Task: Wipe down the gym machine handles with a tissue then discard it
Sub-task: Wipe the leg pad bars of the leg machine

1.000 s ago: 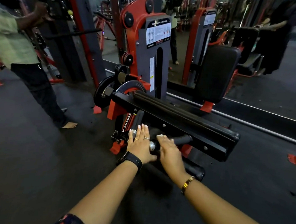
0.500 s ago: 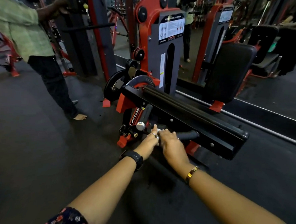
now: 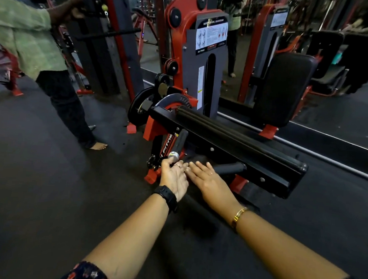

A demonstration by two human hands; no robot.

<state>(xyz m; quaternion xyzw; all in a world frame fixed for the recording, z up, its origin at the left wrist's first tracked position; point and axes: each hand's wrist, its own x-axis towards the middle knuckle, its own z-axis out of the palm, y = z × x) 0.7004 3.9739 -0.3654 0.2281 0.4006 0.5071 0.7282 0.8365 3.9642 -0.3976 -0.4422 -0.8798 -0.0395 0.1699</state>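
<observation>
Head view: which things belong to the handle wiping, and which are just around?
Job: black foam handle with chrome end cap; second black foam handle; left hand; right hand. No tissue visible.
Around: black padded backrest; grey weight-stack cover with instruction sticker; person in green shirt; black rubber floor.

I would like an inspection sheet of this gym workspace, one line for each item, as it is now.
Surface: dark floor, matte.
Job's things: two black grips under the machine: the left handle with its chrome end cap, and the right handle; tissue not clearly visible.
Clutter: nothing seen.
Hands: left hand at the chrome end cap, grip unclear; right hand with straight fingers, over the right handle's near end.
Cables: nothing seen.
Surroundings: a person in a green shirt stands at the left; a wall mirror is behind the machine.
</observation>
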